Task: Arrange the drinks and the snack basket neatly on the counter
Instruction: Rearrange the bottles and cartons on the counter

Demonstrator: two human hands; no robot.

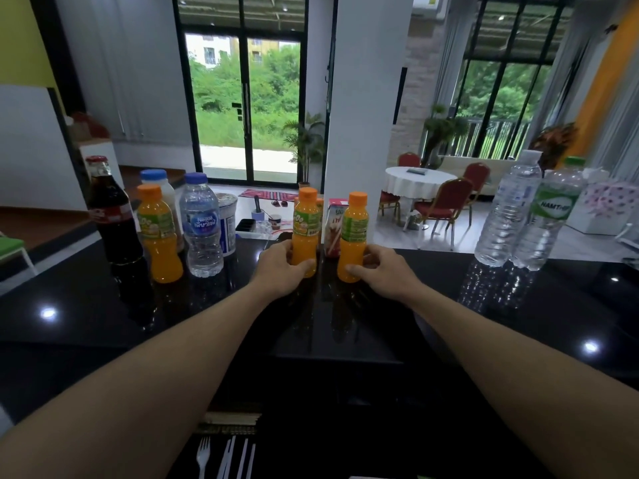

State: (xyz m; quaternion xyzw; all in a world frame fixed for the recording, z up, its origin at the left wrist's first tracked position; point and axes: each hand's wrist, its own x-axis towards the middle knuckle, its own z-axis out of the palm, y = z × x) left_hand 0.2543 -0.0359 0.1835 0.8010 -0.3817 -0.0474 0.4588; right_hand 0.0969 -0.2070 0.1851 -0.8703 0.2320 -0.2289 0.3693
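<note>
Two orange juice bottles stand upright at the middle of the black counter (432, 305). My left hand (280, 267) grips the base of the left juice bottle (306, 223). My right hand (383, 267) grips the base of the right juice bottle (354, 226). A small red drink carton (334, 219) stands just behind and between them. On the left stand a cola bottle (112, 212), a third orange juice bottle (158, 233), a water bottle (201, 226) and a white bottle with a blue cap (162, 183). No snack basket is visible.
Two large clear water bottles (508, 209) (549, 216) stand at the right, with a patterned white box (605, 209) behind them. A white cup (229, 219) sits behind the left water bottle. Plastic cutlery (224, 458) lies below the counter's near edge.
</note>
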